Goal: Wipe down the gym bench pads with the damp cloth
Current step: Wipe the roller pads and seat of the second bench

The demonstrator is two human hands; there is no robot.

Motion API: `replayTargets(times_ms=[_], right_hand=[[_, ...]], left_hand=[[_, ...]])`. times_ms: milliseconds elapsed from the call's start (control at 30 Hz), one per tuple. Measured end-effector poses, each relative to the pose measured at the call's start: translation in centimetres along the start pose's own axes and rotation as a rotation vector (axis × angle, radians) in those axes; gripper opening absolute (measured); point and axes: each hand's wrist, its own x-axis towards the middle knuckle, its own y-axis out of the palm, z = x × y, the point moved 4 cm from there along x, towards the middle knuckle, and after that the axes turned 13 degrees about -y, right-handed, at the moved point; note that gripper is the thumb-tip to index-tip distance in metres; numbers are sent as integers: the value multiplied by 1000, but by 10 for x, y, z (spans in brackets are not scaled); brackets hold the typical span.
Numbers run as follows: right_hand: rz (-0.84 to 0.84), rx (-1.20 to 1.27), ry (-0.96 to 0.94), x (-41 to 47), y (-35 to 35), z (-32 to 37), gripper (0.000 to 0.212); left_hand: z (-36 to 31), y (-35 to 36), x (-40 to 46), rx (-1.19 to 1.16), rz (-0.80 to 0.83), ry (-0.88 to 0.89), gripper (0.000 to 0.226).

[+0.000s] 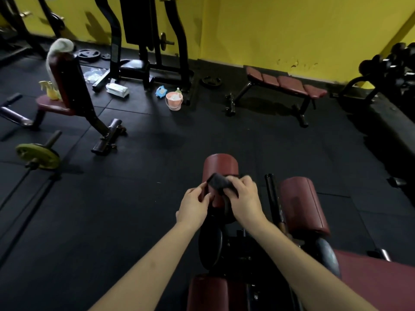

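A dark cloth [219,181] lies over the left maroon roller pad [221,164] of the bench in front of me. My right hand [243,198] grips the cloth against the pad's top. Beside it, my left hand [194,204] holds the pad's left side, thumb and fingers curled round its edge. A second maroon roller pad [302,205] sits to the right. The bench's maroon seat pad [377,281] shows at the bottom right, and another maroon pad [208,292] at the bottom centre.
A flat maroon bench [285,83] stands by the yellow wall. An upright bench [65,86] with a towel [60,48] and spray bottle [50,89] is at left. A pink bucket [174,101] sits on the black floor. A weight plate bar [38,154] lies at left, dumbbells [390,63] at right.
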Motion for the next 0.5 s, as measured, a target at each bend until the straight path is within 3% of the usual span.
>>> replayTargets(times_ms=[100, 333, 500], right_hand=[[4, 45, -12, -20, -3, 2, 24], [-95, 45, 74, 87, 11, -35, 32], [-116, 60, 90, 41, 7, -28, 32]], left_hand=[[6, 4, 6, -47, 6, -12, 42], [6, 2, 0, -32, 42, -40, 45], [-1, -2, -12, 76, 82, -71, 57]])
